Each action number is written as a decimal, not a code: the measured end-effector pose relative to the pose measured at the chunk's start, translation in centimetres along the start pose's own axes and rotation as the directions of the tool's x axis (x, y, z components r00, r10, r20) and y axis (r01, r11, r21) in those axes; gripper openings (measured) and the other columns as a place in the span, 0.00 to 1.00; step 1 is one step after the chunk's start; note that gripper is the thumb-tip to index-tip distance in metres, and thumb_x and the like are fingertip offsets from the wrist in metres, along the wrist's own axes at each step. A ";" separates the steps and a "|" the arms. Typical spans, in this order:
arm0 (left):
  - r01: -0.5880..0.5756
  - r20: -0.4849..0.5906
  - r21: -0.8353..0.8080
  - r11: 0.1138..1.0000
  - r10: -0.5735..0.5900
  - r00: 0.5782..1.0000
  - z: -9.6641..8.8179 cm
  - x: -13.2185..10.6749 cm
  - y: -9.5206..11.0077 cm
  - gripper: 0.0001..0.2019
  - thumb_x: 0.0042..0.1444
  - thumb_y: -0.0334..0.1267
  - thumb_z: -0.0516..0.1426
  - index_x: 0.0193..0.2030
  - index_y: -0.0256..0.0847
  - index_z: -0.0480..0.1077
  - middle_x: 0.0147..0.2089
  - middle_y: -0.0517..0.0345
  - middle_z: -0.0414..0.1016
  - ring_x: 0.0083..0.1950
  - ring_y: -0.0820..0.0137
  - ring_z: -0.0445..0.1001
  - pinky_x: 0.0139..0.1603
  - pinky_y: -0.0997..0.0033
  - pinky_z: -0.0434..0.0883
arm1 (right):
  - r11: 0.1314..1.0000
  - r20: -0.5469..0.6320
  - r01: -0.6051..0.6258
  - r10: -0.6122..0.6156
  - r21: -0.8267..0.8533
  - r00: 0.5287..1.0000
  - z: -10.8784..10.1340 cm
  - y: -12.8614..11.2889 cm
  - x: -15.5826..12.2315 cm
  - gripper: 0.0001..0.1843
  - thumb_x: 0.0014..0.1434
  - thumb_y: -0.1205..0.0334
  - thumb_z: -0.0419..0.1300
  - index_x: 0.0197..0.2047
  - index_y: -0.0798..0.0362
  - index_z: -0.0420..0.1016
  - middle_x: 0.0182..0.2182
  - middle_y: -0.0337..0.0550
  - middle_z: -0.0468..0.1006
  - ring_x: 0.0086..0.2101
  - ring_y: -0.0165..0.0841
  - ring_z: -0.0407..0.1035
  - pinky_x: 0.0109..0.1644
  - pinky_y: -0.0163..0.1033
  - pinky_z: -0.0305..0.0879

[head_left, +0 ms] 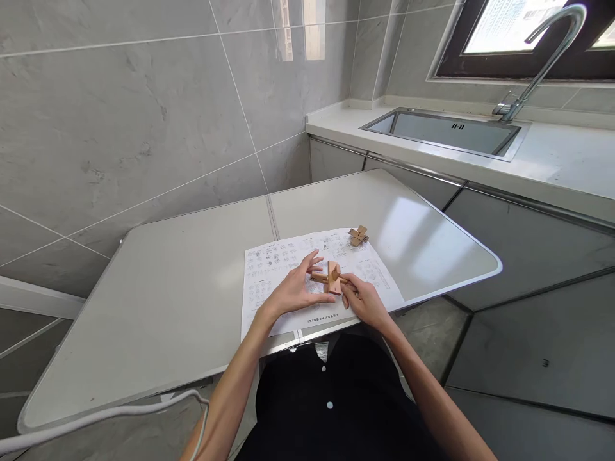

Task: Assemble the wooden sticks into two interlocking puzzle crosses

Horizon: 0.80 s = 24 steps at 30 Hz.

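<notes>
A partly joined wooden burr puzzle, with one upright block crossed by a sideways bar, is just above a printed sheet. My right hand pinches its right side between thumb and fingers. Around its left side is my left hand, thumb and fingers spread apart. The left thumb tip lies close to the block's lower end; whether it touches I cannot tell. A second wooden burr puzzle, cross-shaped and assembled, sits at the sheet's upper right corner.
The sheet lies on a light folding table with a seam down its middle. Behind on the right is a counter with a sink and a tall faucet. A white cable runs past my left forearm.
</notes>
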<state>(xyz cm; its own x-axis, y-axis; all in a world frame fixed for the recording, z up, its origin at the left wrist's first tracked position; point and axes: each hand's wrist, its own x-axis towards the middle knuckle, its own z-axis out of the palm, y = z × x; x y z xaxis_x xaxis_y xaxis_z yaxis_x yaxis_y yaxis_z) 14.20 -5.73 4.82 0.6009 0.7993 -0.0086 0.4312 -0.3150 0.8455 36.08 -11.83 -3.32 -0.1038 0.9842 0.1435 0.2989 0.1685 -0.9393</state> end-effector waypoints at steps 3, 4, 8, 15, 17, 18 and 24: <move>0.034 -0.031 0.017 0.999 -0.033 0.999 1.4 -0.5 -0.6 0.51 0.54 0.56 0.71 0.78 0.51 0.52 0.73 0.43 0.68 0.74 0.48 0.67 0.73 0.39 0.64 | 0.995 -0.051 -0.020 0.024 0.093 0.998 -0.1 0.0 0.1 0.17 0.74 0.45 0.52 0.50 0.49 0.72 0.21 0.33 0.71 0.22 0.35 0.66 0.36 0.40 0.65; 0.044 -0.044 0.028 0.999 -0.043 0.998 1.9 -0.7 -0.7 0.46 0.58 0.57 0.68 0.77 0.50 0.55 0.72 0.43 0.70 0.74 0.49 0.68 0.73 0.40 0.64 | 0.993 -0.064 -0.023 0.031 0.115 0.997 -0.2 0.0 0.1 0.18 0.74 0.44 0.53 0.49 0.49 0.71 0.22 0.34 0.72 0.22 0.34 0.66 0.36 0.40 0.66; 0.015 -0.150 0.032 0.999 -0.010 0.989 3.7 -0.7 -0.1 0.29 0.70 0.53 0.57 0.74 0.48 0.59 0.67 0.48 0.76 0.71 0.54 0.71 0.72 0.46 0.66 | 0.979 -0.077 -0.029 0.045 0.200 0.996 -0.4 0.2 0.3 0.23 0.72 0.37 0.54 0.50 0.49 0.71 0.35 0.42 0.80 0.22 0.32 0.68 0.34 0.40 0.67; -0.054 -0.115 0.229 0.972 0.082 0.990 5.7 -0.2 0.3 0.17 0.75 0.49 0.51 0.60 0.44 0.71 0.54 0.49 0.81 0.55 0.56 0.80 0.60 0.53 0.73 | 0.952 -0.135 0.010 0.033 0.307 0.990 -0.3 0.9 0.5 0.21 0.71 0.39 0.57 0.50 0.48 0.72 0.35 0.40 0.77 0.20 0.29 0.67 0.27 0.38 0.64; -0.101 -0.106 0.298 0.949 0.139 0.985 6.1 -0.2 0.3 0.16 0.76 0.45 0.48 0.60 0.43 0.71 0.51 0.49 0.82 0.53 0.57 0.80 0.58 0.53 0.72 | 0.950 -0.140 0.009 0.037 0.313 0.989 -0.3 0.9 0.4 0.20 0.71 0.39 0.57 0.50 0.48 0.72 0.35 0.40 0.77 0.20 0.29 0.67 0.26 0.38 0.63; -0.113 -0.107 0.321 0.940 0.155 0.982 6.2 -0.2 0.2 0.16 0.76 0.43 0.47 0.60 0.43 0.70 0.51 0.49 0.82 0.53 0.56 0.80 0.58 0.53 0.72 | 0.949 -0.142 0.007 0.039 0.315 0.989 -0.3 0.8 0.4 0.21 0.71 0.39 0.57 0.50 0.48 0.73 0.35 0.40 0.77 0.20 0.29 0.67 0.26 0.38 0.63; 0.004 -0.217 0.157 0.988 0.031 0.976 6.5 -0.1 -0.2 0.18 0.70 0.50 0.58 0.61 0.45 0.71 0.56 0.48 0.80 0.59 0.54 0.77 0.61 0.49 0.71 | 0.951 -0.134 0.010 0.033 0.309 0.990 -0.3 0.5 0.4 0.21 0.71 0.40 0.58 0.51 0.49 0.73 0.35 0.41 0.79 0.20 0.28 0.66 0.27 0.38 0.66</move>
<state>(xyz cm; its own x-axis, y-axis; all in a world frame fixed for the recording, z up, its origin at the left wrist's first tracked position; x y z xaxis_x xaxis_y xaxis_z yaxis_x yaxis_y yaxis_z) 18.45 -9.05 1.13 0.4539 0.8810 0.1335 0.5338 -0.3888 0.7509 36.46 -11.33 -3.66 0.0342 0.9876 0.1532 -0.0096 0.1536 -0.9881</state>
